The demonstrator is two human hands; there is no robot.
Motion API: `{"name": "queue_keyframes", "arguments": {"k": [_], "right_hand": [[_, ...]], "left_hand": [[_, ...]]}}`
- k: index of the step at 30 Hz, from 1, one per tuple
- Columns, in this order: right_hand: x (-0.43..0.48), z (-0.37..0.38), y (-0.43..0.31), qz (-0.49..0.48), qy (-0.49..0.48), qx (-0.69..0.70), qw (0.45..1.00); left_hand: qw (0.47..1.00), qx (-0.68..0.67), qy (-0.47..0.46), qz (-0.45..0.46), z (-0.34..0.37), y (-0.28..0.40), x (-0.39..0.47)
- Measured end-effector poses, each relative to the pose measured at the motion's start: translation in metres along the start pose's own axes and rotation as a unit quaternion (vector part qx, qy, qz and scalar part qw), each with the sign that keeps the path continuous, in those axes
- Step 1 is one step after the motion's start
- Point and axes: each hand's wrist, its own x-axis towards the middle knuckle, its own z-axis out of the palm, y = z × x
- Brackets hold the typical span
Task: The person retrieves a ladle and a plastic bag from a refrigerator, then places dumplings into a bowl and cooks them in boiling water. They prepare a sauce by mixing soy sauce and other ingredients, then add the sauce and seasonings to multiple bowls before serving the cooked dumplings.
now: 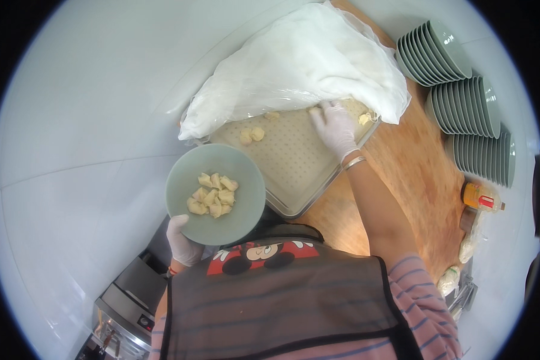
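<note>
My left hand [183, 240], in a thin white glove, grips a pale green bowl [247, 211] by its lower left rim, with the thumb over the edge. Several small folded dumplings [212, 196] lie in the bowl. Over a perforated metal tray [292, 166] reaches my gloved right hand [336, 126]. Its fingertips are at the edge of a white cloth under clear plastic [306, 58], close to a pale dumpling; whether they hold it is hidden. Other dumplings [252, 135] rest on the tray's left part, and one piece [364, 119] lies near its right edge.
Stacks of green bowls [463, 105] line the right side of the wooden counter [414, 180]. Below them lie a bottle with an orange label [481, 197] and bagged items [449, 281]. A tiled wall [94, 112] borders the left. A metal appliance [130, 310] stands at lower left.
</note>
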Motion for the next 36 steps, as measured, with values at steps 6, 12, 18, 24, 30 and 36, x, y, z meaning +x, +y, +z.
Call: {"name": "queue_keyframes", "arguments": {"k": [6, 12, 18, 24, 30, 36], "right_hand": [[-0.018, 0.005, -0.027, 0.014, -0.144, -0.042, 0.989], [-0.003, 0.022, -0.083, -0.091, -0.094, 0.162, 0.978], [0.005, 0.058, -0.104, -0.185, -0.166, 0.054, 0.967], [0.007, -0.011, -0.098, 0.27, -0.144, 0.592, 0.746], [-0.034, -0.078, -0.181, -0.124, -0.101, 0.464, 0.871], [-0.046, -0.104, -0.198, -0.11, -0.272, 0.484, 0.824]], "left_hand": [[1.0, -0.022, -0.01, 0.0, -0.007, -0.001, -0.002], [0.999, -0.019, 0.028, 0.008, -0.006, -0.006, 0.002], [0.999, -0.042, 0.018, -0.005, -0.011, -0.004, 0.005], [0.998, -0.057, 0.011, -0.009, -0.014, 0.0, 0.012], [0.995, -0.096, -0.028, 0.016, -0.002, -0.003, 0.008], [0.973, -0.209, 0.025, 0.09, -0.006, -0.041, -0.054]]}}
